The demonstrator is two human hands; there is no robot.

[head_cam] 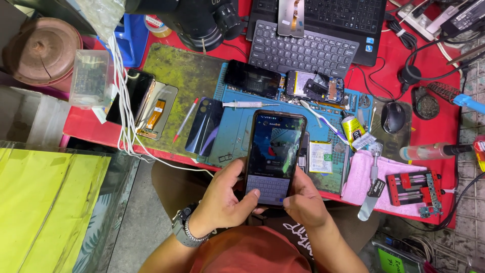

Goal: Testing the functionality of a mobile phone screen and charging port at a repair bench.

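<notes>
- Head view: we see one lit phone (275,154) held upright in the picture, its long axis running away from the person toward the keyboard (301,50), screen facing up at the camera and its on-screen keypad at the near end.
- The phone hangs over the near edge of the counter (429,126), above the blue mat (232,146), held between the two hands.
- Our left hand (225,194) is closed around the phone's lower left edge, its thumb lying across the bottom of the screen; a watch (183,230) sits on that wrist.
- Our right hand (303,199) is closed on the phone's lower right corner, with the fingers behind the phone and out of sight.
- The phone's top end stands clear of both hands; only the bottom third is covered.
- We count two hands, one held phone, one opened phone (314,87) with its insides showing, one dark screen (251,78) beside it, and one blue back cover (204,126) on the mat.
- One syringe (248,104) lies crosswise just beyond the held phone's top.
- One mouse (393,117) lies to the right, well apart.
</notes>
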